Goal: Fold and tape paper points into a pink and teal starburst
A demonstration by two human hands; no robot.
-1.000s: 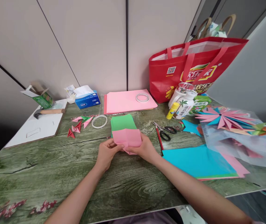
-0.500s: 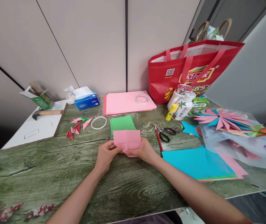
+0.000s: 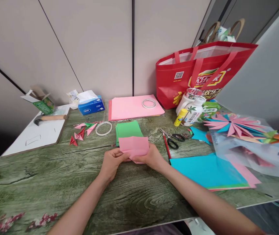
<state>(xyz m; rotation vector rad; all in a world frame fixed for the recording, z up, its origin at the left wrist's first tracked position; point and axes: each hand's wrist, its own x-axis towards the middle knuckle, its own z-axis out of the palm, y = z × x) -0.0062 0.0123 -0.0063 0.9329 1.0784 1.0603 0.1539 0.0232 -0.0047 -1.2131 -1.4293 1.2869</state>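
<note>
A pink sheet of paper [image 3: 135, 146] with folded lower corners is held up between both hands over the table, near the middle. My left hand [image 3: 112, 161] pinches its lower left part between thumb and fingers. At the lower right, my right hand [image 3: 153, 158] grips the same sheet, with its thumb across the front and its other fingers mostly hidden behind. Just behind the sheet lies a stack of green paper [image 3: 129, 129], partly covered by it in view.
Scissors [image 3: 172, 138] and a red pencil [image 3: 166, 147] lie right of the hands, beside blue paper [image 3: 208, 169]. Small folded pieces [image 3: 80, 133] and a tape roll [image 3: 103, 128] are left. A red bag [image 3: 171, 81], glue stick [image 3: 180, 117] and tissue box [image 3: 91, 106] stand behind.
The pink sheet has shifted slightly, and its middle crease shows less clearly now. Both hands keep their hold on it in nearly the same place.
</note>
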